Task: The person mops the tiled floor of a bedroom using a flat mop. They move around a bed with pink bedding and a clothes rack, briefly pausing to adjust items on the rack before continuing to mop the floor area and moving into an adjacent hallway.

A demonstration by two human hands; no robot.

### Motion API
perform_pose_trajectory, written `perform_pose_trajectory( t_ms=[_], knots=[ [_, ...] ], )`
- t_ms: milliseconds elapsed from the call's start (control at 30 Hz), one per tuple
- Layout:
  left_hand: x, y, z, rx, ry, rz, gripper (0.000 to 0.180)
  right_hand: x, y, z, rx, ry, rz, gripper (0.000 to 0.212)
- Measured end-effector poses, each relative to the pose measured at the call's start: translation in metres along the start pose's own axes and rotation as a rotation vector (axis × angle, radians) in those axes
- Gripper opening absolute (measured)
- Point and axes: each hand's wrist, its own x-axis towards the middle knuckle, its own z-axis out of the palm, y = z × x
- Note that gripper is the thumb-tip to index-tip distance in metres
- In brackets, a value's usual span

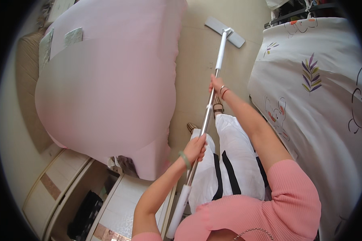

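A flat mop (pixel 209 105) slants across the view, its metal pole running from beside my body out to the far floor. My left hand (pixel 196 148), with a green bangle at the wrist, is wrapped round the lower part of the pole, just above its white handle end. Farther up, my right hand (pixel 216 83) grips the pole close to the white upper sleeve. The grey rectangular mop head (pixel 224 31) lies flat on the tiled floor, joined to the pole by a white swivel. The underside of the head is hidden.
On the left stands a bed with a pink cover (pixel 120 80). White patterned fabric (pixel 309 88) hangs along the right side. Beige tiled floor (pixel 195 80) runs between them. At lower left is a cabinet (pixel 124 201) with an open compartment holding a black item. My feet stand near the pole.
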Motion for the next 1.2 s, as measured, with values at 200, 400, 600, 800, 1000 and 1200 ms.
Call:
perform_pose_trajectory(
  t_ms=[200, 400, 600, 800, 1000, 1200],
  knots=[
    [0.001, 0.004, -0.013, 0.023, -0.073, -0.056, 0.042, 0.009, -0.013, 0.002, 0.089, 0.086, -0.016, 0.027],
    [-0.040, -0.149, -0.031, 0.005, 0.210, -0.044, 0.035, -0.045, 0.097, 0.034, -0.336, 0.202, -0.031, 0.043],
    [-0.179, -0.292, -0.044, -0.021, 0.306, -0.186, 0.041, -0.205, 0.254, 0.087, -0.323, 0.059, 0.318, 0.032],
    [-0.182, -0.315, -0.053, 0.101, 0.292, -0.228, 0.049, -0.213, 0.268, 0.095, -0.366, 0.005, 0.379, 0.028],
    [-0.056, -0.175, -0.058, -0.181, 0.191, -0.170, 0.045, -0.065, 0.127, 0.099, -0.569, -0.102, -0.042, 0.041],
    [0.026, -0.078, -0.052, -0.146, 0.191, 0.190, 0.035, 0.035, -0.001, 0.108, -0.513, 0.041, -0.068, 0.036]
  ],
)
